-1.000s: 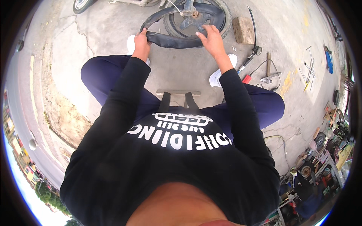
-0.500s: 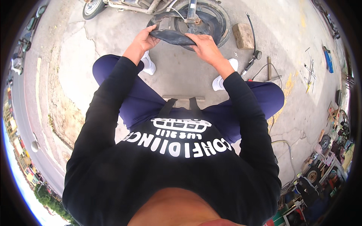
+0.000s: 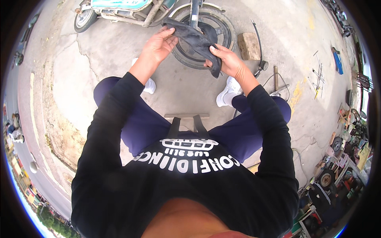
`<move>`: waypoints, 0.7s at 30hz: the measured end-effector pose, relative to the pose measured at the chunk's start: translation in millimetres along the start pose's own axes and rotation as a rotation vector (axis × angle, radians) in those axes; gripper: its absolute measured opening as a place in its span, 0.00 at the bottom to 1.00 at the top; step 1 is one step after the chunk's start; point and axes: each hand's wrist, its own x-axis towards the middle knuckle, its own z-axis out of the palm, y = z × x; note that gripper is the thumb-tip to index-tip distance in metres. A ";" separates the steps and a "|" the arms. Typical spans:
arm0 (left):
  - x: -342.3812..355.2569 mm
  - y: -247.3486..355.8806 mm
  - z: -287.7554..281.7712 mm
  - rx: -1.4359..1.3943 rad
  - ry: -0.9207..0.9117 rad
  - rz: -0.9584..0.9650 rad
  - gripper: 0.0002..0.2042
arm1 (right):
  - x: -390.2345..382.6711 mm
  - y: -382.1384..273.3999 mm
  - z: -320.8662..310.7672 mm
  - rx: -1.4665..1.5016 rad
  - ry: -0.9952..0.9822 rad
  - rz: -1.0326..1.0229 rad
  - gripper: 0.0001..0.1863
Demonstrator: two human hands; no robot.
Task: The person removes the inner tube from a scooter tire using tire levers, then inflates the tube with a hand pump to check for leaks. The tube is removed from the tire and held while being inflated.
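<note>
A limp black rubber inner tube [image 3: 192,37] is stretched between my two hands, sloping down to the right. My left hand [image 3: 158,45] pinches its upper left part between thumb and fingers. Lower on the right, my right hand [image 3: 228,61] grips the other end, thumb on top, with a short flap hanging below. Behind the tube stands a wheel [image 3: 229,37] with a black tire, joined to a fork leg [image 3: 194,16]. The tube covers part of the wheel's hub and spokes.
A motorbike [image 3: 123,14] with a turquoise panel lies beyond my left hand. Right of the wheel are a wooden block [image 3: 249,46], a hose with a gauge [image 3: 260,43] and a wooden-handled tool [image 3: 276,77]. Metal wrenches [image 3: 317,77] and a blue tool [image 3: 337,61] lie farther right.
The tube has gone from nearly level to a steep slope, its right end lower. My right hand has moved right and down, my left slightly right. The view has shifted, showing more motorbike.
</note>
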 end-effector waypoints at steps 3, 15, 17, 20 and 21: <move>8.1 1.5 5.5 0.079 -0.004 0.042 0.12 | 4.9 9.5 -13.0 0.140 0.038 -0.007 0.14; 2.0 0.1 15.4 0.130 0.028 0.126 0.08 | 13.1 17.5 -19.8 0.394 0.054 0.072 0.14; 3.9 0.0 14.7 0.121 0.042 0.124 0.07 | 13.3 17.2 -17.0 0.375 0.089 0.079 0.14; 7.0 0.1 10.9 0.107 0.024 0.114 0.06 | 13.3 15.6 -14.5 0.360 0.112 0.093 0.15; 8.0 0.5 8.7 0.101 0.018 0.106 0.06 | 13.5 15.5 -14.0 0.357 0.115 0.099 0.15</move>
